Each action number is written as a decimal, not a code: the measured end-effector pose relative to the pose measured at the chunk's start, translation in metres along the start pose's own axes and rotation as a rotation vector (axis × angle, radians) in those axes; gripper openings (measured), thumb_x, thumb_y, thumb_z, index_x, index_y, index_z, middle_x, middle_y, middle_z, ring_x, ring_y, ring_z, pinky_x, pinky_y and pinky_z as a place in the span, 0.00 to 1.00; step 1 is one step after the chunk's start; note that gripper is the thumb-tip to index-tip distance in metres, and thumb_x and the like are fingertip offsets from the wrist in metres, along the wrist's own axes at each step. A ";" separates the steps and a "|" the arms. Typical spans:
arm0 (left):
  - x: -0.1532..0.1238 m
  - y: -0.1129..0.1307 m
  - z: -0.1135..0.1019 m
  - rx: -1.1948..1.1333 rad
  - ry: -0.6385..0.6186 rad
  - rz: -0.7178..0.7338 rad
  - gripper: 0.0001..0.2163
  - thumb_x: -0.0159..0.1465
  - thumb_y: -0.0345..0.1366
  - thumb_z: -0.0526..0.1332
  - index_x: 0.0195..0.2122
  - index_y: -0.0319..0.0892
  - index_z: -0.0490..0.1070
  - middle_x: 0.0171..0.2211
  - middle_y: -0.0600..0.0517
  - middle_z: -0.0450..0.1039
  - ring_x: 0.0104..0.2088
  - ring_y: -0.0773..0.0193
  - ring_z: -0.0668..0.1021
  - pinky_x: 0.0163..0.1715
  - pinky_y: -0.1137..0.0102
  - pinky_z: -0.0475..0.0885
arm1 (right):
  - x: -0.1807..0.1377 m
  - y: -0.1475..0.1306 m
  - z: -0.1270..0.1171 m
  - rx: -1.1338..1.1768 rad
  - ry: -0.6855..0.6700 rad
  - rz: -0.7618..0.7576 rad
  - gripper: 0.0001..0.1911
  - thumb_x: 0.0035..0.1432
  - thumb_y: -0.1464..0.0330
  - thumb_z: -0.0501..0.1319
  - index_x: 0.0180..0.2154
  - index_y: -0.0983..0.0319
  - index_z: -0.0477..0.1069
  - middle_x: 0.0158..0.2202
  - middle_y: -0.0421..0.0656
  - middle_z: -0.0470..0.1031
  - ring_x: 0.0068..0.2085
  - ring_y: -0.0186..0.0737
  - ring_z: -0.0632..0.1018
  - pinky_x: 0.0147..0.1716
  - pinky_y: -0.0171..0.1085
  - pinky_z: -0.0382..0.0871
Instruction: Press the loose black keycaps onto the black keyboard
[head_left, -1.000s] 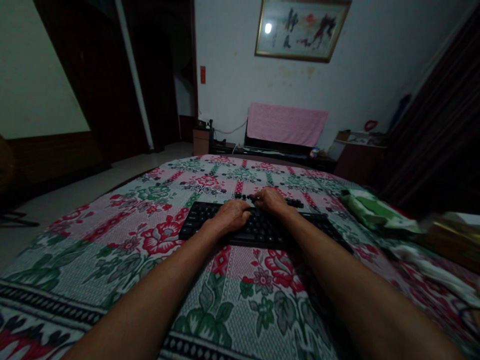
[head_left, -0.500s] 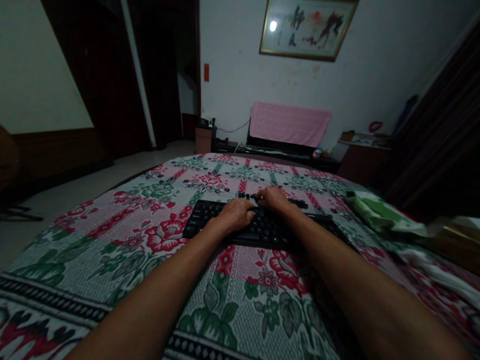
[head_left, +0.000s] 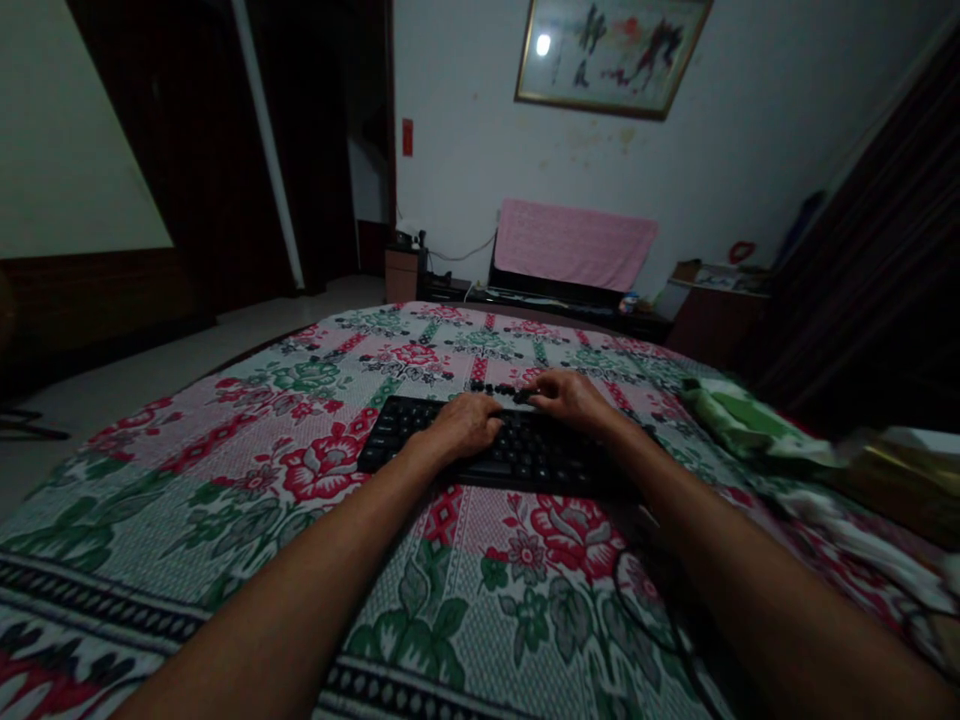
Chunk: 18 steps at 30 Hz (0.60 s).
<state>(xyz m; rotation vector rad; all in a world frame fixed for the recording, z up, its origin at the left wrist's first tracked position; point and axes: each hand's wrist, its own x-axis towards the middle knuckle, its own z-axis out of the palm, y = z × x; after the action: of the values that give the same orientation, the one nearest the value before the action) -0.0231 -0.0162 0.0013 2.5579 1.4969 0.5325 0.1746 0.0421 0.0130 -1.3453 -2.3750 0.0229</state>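
A black keyboard (head_left: 397, 437) lies across a bed covered in a floral cloth (head_left: 330, 475). My left hand (head_left: 465, 425) rests on the middle of its keys, fingers curled down and pressing on it. My right hand (head_left: 574, 397) reaches over the keyboard's far edge. Its fingertips are pinched together at the end of a short row of loose black keycaps (head_left: 491, 387) on the cloth. Whatever sits between those fingertips is too small and dark to make out.
A thin black cable (head_left: 637, 600) loops on the cloth by my right forearm. A green and white bundle (head_left: 742, 420) lies at the bed's right edge. Beyond the bed, a pink cloth (head_left: 574, 243) drapes a low cabinet against the wall.
My right hand has shifted slightly right along the far edge of the keyboard and now covers the keycaps there. My left hand stays on the keys. The view moved a little.
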 end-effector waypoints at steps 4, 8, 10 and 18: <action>0.001 -0.001 0.001 -0.020 -0.005 -0.007 0.13 0.59 0.35 0.51 0.39 0.43 0.72 0.40 0.49 0.74 0.42 0.60 0.74 0.43 0.68 0.66 | -0.025 -0.003 -0.003 0.166 -0.072 0.002 0.12 0.48 0.65 0.58 0.35 0.63 0.73 0.24 0.38 0.71 0.26 0.32 0.69 0.26 0.30 0.59; 0.001 -0.004 0.003 -0.035 0.014 0.034 0.13 0.59 0.34 0.51 0.41 0.42 0.72 0.41 0.49 0.74 0.43 0.60 0.73 0.44 0.68 0.66 | -0.036 -0.006 0.005 0.228 -0.104 0.033 0.11 0.47 0.66 0.59 0.34 0.63 0.73 0.24 0.38 0.71 0.26 0.31 0.69 0.26 0.30 0.59; 0.001 -0.007 0.005 -0.041 0.028 0.072 0.14 0.59 0.33 0.51 0.43 0.43 0.72 0.42 0.50 0.73 0.44 0.61 0.73 0.44 0.69 0.66 | -0.036 -0.006 0.007 0.248 -0.113 0.041 0.10 0.46 0.66 0.59 0.33 0.63 0.73 0.24 0.38 0.71 0.26 0.31 0.69 0.25 0.30 0.59; 0.002 -0.003 0.009 -0.017 0.071 0.183 0.16 0.59 0.30 0.50 0.46 0.46 0.70 0.43 0.52 0.72 0.44 0.63 0.72 0.46 0.68 0.65 | -0.029 -0.002 0.010 0.389 -0.204 0.178 0.10 0.43 0.66 0.61 0.31 0.63 0.73 0.23 0.36 0.71 0.24 0.30 0.68 0.23 0.29 0.59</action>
<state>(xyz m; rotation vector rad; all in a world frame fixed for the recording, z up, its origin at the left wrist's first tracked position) -0.0217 -0.0124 -0.0078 2.7052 1.2788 0.6627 0.1823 0.0191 -0.0052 -1.4050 -2.2421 0.6657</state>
